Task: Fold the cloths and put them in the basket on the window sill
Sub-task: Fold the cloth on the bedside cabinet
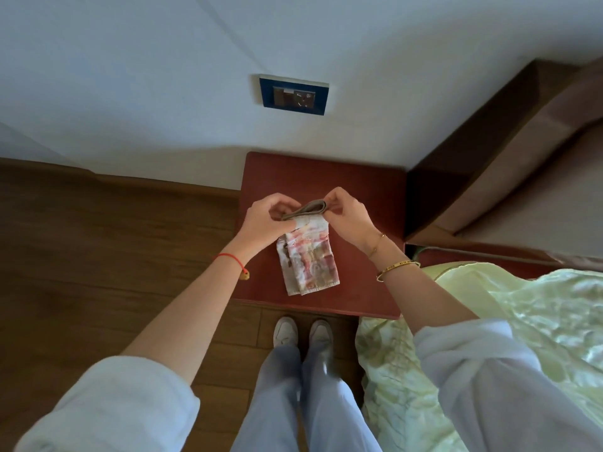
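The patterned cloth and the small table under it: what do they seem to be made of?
Patterned cloth: soft woven fabric, probably cotton; it creases and folds in limp layers. Small table: probably wood with smooth reddish-brown finish; faint sheen, grain unclear.

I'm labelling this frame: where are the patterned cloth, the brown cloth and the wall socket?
patterned cloth (308, 265), head view, middle of its printed face.
brown cloth (308, 207), head view, middle of its folded top surface.
wall socket (293, 95), head view, centre of its plate.
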Available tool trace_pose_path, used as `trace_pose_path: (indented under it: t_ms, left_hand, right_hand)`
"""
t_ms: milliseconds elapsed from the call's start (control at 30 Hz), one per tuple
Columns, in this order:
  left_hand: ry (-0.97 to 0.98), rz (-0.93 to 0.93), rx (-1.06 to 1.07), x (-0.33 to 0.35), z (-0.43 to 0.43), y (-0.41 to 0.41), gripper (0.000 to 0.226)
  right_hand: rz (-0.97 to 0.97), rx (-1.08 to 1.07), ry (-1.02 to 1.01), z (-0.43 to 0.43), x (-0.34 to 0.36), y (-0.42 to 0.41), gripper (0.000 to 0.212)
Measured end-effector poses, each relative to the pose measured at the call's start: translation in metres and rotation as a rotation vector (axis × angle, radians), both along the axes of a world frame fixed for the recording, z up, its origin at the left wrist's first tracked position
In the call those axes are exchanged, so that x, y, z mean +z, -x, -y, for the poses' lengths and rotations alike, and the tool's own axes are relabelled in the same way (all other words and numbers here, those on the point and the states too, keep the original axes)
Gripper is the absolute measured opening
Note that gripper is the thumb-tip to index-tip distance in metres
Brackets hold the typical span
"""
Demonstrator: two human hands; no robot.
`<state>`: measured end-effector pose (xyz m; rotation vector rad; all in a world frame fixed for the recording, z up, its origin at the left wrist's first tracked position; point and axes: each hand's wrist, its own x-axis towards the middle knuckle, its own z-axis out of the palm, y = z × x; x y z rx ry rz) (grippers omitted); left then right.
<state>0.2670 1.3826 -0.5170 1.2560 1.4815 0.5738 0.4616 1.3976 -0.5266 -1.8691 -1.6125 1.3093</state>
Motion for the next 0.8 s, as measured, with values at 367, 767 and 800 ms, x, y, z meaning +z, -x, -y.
trace_pose_path:
  t_ms: [367,767,800]
  left_hand:
    - [0.171,0.337,0.116,-0.02,-0.033,0.011,0.027]
    - [0.161,0.227,0.059,-0.016,-0.049,0.025,0.028]
    - [0.128,0.188,0.05,-0.015,-0.048,0.025,0.029]
  right_hand:
    - [-0.211,0.066,0.282,-0.052,-0.027,0.019,0.008]
    - [-0.264,0.097,0.212,-0.064,-0.021,0.01,0.025]
    - [-0.268,0.075,0.173,-0.063,-0.019,0.008,0.03]
